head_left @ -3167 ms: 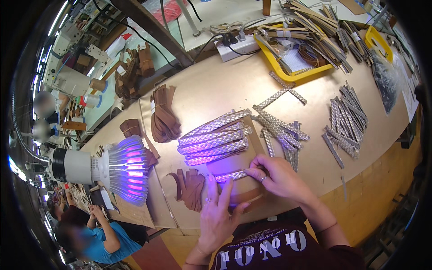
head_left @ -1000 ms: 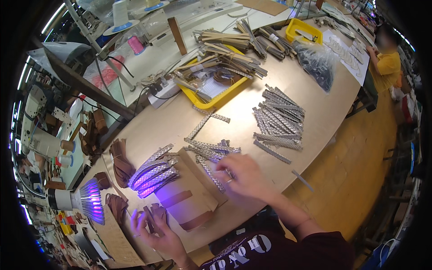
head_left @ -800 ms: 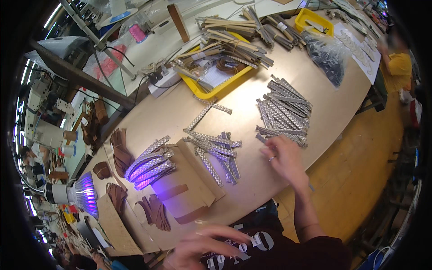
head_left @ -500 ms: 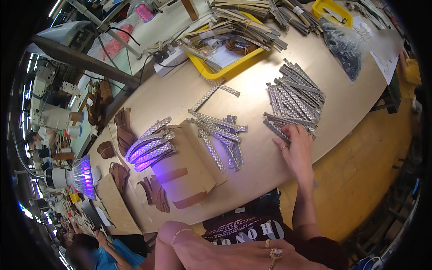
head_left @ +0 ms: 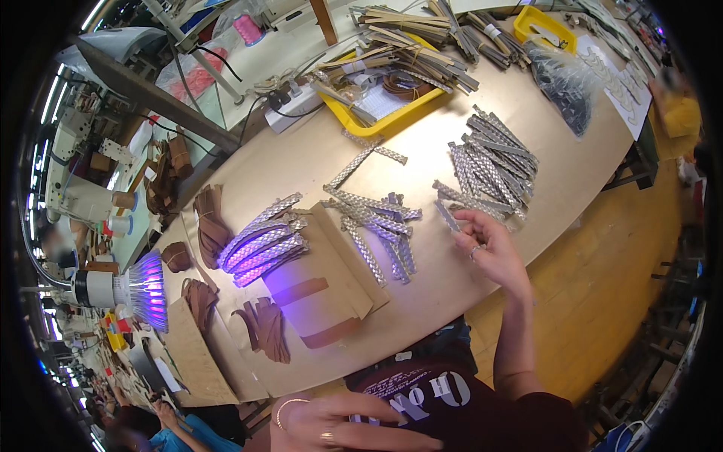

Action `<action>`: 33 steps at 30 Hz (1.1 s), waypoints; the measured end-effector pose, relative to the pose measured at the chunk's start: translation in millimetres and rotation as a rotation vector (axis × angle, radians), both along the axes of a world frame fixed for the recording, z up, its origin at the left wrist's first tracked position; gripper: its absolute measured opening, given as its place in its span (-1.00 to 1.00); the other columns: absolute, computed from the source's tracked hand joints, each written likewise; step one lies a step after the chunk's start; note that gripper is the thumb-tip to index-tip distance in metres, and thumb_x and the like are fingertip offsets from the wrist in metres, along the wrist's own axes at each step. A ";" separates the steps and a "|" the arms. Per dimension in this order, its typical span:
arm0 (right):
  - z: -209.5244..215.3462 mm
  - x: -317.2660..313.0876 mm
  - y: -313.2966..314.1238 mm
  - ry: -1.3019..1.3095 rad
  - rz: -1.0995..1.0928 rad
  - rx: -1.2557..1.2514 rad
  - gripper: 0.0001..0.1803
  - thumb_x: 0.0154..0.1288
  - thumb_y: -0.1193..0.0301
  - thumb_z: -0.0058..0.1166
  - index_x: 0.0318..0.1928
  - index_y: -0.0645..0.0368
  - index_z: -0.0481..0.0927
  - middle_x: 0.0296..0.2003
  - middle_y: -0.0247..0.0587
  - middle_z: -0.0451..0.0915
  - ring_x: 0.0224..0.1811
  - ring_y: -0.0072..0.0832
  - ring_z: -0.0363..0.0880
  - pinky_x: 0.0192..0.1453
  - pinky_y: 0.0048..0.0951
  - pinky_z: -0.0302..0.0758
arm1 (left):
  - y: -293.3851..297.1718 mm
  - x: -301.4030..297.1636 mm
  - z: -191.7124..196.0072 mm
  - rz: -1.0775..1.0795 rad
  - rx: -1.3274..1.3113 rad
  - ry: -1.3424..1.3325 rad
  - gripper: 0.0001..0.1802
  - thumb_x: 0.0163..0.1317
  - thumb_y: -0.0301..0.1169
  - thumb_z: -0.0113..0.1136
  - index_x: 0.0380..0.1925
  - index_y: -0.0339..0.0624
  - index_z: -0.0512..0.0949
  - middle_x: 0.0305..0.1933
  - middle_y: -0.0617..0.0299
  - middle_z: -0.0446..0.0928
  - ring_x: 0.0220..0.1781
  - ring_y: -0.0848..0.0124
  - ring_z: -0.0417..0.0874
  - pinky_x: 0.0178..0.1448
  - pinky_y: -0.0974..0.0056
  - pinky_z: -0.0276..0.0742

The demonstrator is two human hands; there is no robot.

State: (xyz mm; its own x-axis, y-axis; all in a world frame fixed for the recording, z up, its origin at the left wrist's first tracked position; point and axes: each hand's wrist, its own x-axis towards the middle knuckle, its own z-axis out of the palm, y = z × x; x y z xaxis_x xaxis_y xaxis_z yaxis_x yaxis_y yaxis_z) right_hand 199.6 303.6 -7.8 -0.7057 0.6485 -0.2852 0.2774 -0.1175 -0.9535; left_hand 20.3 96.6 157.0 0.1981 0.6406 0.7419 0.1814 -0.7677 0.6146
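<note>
My right hand (head_left: 488, 245) is at the near side of a pile of silver-grey braided strips (head_left: 497, 162). Its thumb and fingers close on one short braided strip (head_left: 446, 215), which points away to the left. Another strip (head_left: 468, 197) lies just beyond the fingers. Low in the picture, close to my body, is my left hand (head_left: 346, 422), with fingers stretched out and nothing visible in them. A looser group of braided strips (head_left: 376, 218) lies left of the right hand. Further left, a bundle of braided strips (head_left: 263, 245) rests against a brown cardboard piece (head_left: 320, 286).
Bundles of brown strips (head_left: 263, 331) lie along the left side. A lit lamp (head_left: 143, 292) glows purple there. At the back stand a yellow tray (head_left: 354, 124) with flat strips and a power strip (head_left: 294, 108). A clear bag of dark pieces (head_left: 568, 94) lies at the far right.
My right hand has drawn a braided strip leftward from the near edge of the pile. My left hand has shifted left and down, uncovering more of the shirt.
</note>
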 end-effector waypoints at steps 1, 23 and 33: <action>-2.3 -1.5 -1.2 0.000 -0.011 -0.007 -0.53 0.36 0.54 0.12 0.25 0.29 0.39 -0.39 -0.46 0.47 -0.34 -0.72 0.43 -0.20 -0.62 0.40 | -7.9 -5.2 -1.2 -0.005 -0.022 -0.025 -0.67 0.36 -0.12 0.05 -0.18 -0.09 0.65 -0.05 0.09 0.70 -0.08 0.19 0.70 -0.01 0.12 0.46; 15.3 -3.7 -35.8 0.134 0.244 -0.038 -0.44 0.39 0.58 0.08 0.38 0.24 0.31 -0.19 -0.24 0.63 -0.09 -0.53 0.62 0.10 -0.49 0.50 | 38.2 48.1 -174.0 0.476 -0.980 -0.921 -0.64 0.45 -0.49 0.04 0.18 -0.42 0.39 0.10 -0.02 0.55 0.09 0.37 0.63 0.09 0.36 0.59; -24.9 -2.5 4.4 -0.043 -0.137 -0.031 -0.54 0.49 0.36 0.00 0.31 0.27 0.39 0.15 -0.21 0.54 -0.09 -0.52 0.59 -0.02 -0.51 0.49 | -6.4 88.6 -188.8 0.597 -0.954 -0.887 -0.78 0.39 -0.59 0.08 -0.01 -0.47 0.48 -0.03 -0.02 0.62 0.05 0.29 0.68 0.15 0.28 0.64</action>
State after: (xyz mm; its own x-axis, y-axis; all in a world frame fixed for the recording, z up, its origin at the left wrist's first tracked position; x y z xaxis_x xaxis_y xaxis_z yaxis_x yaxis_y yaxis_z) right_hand 197.2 308.0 -32.7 -0.5981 0.7283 -0.3344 0.2974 -0.1857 -0.9365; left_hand 109.0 90.2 -31.8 -0.5661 0.7762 -0.2776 -0.3857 0.0482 0.9214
